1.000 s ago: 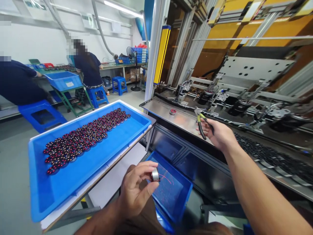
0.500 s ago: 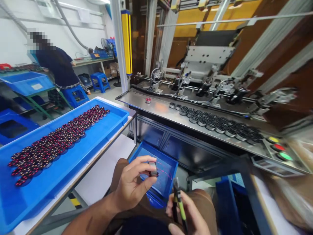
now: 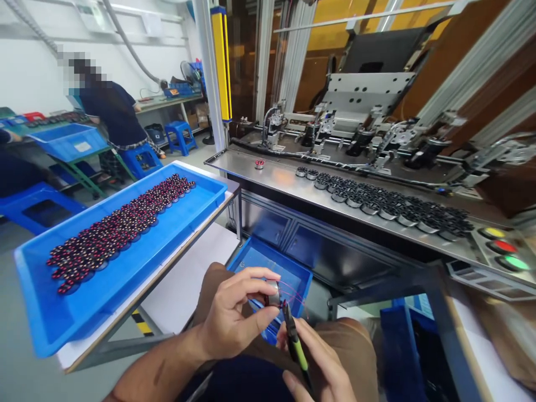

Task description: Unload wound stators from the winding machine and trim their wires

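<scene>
Between the thumb and fingers of my left hand [image 3: 234, 315] is a small wire-wound motor stator [image 3: 273, 296], held on its side. Thin pinkish-red wires [image 3: 296, 291] trail from it to the right. My right hand [image 3: 324, 360] grips wire cutters [image 3: 296, 341] with black and lime-green handles. Their jaw tips are close to the stator's right side, by the wire ends; whether they touch a wire I cannot tell. Below both hands sits a blue bin [image 3: 307, 285] on the floor side, with a small ring-like piece in it.
To the left, a blue tray [image 3: 180, 229] holds rows of red-and-black wound stators [image 3: 125, 223]. Many black stators [image 3: 377, 201] and one red stator [image 3: 259, 164] stand on the machine's metal ledge [image 3: 276, 181]. Buttons [image 3: 502, 247] are at right. A co-worker [image 3: 111, 111] sits at back left.
The cutters in my right hand have come up and left to the stator's side. My left hand keeps its hold on the stator. The whole view has shifted slightly.
</scene>
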`<state>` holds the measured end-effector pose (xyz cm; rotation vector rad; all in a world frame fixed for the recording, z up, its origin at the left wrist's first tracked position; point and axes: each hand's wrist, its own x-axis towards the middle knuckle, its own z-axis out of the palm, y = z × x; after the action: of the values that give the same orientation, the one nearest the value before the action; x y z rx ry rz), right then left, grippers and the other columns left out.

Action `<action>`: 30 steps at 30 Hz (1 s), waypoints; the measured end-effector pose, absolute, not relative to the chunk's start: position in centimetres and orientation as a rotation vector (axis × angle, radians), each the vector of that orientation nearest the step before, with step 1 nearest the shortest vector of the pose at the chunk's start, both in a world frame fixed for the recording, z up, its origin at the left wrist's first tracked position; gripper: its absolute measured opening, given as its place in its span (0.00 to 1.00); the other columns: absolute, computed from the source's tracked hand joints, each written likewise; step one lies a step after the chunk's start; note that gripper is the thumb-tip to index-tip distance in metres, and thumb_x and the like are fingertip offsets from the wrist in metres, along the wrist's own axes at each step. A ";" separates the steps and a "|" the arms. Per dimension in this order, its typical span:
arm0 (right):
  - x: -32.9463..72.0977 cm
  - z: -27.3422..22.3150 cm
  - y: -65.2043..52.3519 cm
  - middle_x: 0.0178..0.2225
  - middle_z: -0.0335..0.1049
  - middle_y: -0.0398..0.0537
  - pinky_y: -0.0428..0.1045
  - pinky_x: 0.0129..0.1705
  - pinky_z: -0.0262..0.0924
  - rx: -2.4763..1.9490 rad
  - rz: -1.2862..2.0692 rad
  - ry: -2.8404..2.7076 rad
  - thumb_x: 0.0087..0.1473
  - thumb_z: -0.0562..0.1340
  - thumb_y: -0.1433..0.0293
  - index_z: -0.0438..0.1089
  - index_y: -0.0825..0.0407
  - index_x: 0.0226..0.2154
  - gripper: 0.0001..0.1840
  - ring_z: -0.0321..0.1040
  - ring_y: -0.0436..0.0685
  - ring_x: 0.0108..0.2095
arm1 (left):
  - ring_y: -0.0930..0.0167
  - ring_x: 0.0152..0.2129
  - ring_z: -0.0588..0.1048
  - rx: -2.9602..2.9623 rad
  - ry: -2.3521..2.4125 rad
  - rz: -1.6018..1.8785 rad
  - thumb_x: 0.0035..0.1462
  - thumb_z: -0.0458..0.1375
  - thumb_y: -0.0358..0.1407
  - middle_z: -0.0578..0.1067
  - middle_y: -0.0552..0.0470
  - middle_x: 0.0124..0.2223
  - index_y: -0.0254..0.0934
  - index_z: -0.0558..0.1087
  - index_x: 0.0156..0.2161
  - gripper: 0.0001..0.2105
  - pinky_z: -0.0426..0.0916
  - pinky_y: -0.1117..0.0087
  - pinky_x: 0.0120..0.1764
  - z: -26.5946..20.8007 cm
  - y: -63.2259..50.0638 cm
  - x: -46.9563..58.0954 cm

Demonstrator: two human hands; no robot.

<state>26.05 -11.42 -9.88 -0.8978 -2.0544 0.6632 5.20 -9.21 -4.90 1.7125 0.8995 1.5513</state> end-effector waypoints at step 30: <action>25.7 -9.6 -10.5 0.52 0.74 0.52 0.51 0.50 0.71 -0.874 0.494 -2.129 0.49 0.55 0.80 0.62 0.52 0.61 0.35 0.74 0.62 0.50 | 0.69 0.45 0.75 1.901 0.770 1.517 0.56 0.62 0.26 0.75 0.42 0.51 0.36 0.71 0.48 0.15 0.71 0.70 0.48 -4.9 -9.0 4.5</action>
<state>25.70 -10.49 -9.58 -0.8744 -2.1285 0.4944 4.55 -8.97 -4.91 1.9009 0.7696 1.5165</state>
